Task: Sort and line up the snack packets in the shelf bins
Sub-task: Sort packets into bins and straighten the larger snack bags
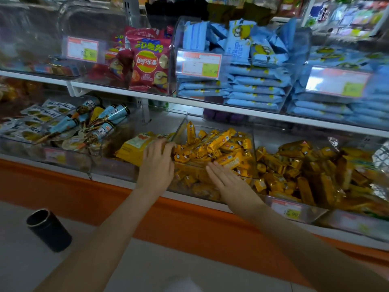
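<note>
Head view. Middle bin (254, 140): yellow packets (219, 148) heaped inside, unsorted; lining-up judged barely begun. Left grip (156, 163) at bin's left wall, fingers bent, hold cannot be told. Right grip (227, 182) flat, empty, at bin's front.

Lower shelf, left to right: blue paper-wrapped cone packets (109, 114), flat yellow foil pouches (134, 146), then a clear plastic bin (254, 142) heaped with small yellow bar packets (219, 148). Upper shelf above: red crisp bags (147, 64) left of stacked blue flat packets (252, 89). Black cylindrical cup (49, 229) on the floor, front left.
</note>
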Motion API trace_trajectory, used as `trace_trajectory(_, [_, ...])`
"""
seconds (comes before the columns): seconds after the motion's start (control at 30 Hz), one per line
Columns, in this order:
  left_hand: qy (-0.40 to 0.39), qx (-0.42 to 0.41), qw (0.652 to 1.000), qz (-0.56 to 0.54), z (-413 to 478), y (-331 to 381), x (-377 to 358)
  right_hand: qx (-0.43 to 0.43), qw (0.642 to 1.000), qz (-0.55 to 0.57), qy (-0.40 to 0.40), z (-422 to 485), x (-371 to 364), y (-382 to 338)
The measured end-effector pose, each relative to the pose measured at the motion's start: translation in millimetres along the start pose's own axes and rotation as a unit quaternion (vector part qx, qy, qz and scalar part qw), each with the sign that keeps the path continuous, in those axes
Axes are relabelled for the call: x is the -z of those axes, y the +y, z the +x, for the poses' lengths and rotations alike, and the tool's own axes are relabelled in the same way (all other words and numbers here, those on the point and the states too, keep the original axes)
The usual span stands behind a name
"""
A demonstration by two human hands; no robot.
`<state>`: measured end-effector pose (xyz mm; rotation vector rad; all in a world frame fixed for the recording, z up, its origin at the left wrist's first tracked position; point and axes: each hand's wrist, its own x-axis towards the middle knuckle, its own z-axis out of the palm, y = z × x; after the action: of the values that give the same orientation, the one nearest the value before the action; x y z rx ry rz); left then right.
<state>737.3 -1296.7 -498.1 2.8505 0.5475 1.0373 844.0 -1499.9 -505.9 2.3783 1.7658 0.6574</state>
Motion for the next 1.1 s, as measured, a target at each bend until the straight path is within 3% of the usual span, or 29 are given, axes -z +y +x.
trace_trajectory(0.1, [-0.005,-0.098,0.995,-0.006,-8.4,36.7,-2.6,-0.01,1.0,0.0,0.016,-28.6,-6.0,12.6])
trace_trajectory(0.23, [-0.062,-0.154,0.986,-0.004,-10.1,91.2,-10.5,-0.048,0.993,0.086,0.069,-81.5,-0.5,42.3])
trace_trajectory(0.4, [-0.069,-0.201,0.977,-0.02,3.6,177.1,-34.0,-0.248,0.937,0.176,0.174,-160.5,6.8,115.0])
trace_trajectory(0.47, [-0.09,-0.217,0.972,-0.03,8.5,215.3,-48.0,-0.336,0.907,0.184,0.175,-184.4,3.1,152.3])
trace_trajectory(0.57, [-0.132,-0.232,0.963,-0.039,18.9,264.5,-70.3,-0.418,0.878,0.195,0.128,-207.2,-5.8,201.7])
trace_trajectory(0.73, [-0.189,-0.259,0.944,-0.072,41.2,323.7,-108.9,-0.537,0.805,0.25,-0.037,-227.5,-52.3,276.6])
trace_trajectory(0.83, [-0.216,-0.279,0.93,-0.099,51.0,335.2,-126.5,-0.54,0.782,0.277,-0.142,-232.7,-83.2,307.9])
trace_trajectory(0.93, [-0.233,-0.275,0.922,-0.145,50.6,332.2,-133.4,-0.504,0.777,0.347,-0.149,-238.8,-95.1,321.7])
trace_trajectory(1.1, [-0.224,-0.263,0.919,-0.188,46.7,332.8,-135.4,-0.558,0.761,0.296,-0.148,-244.7,-62.3,309.1])
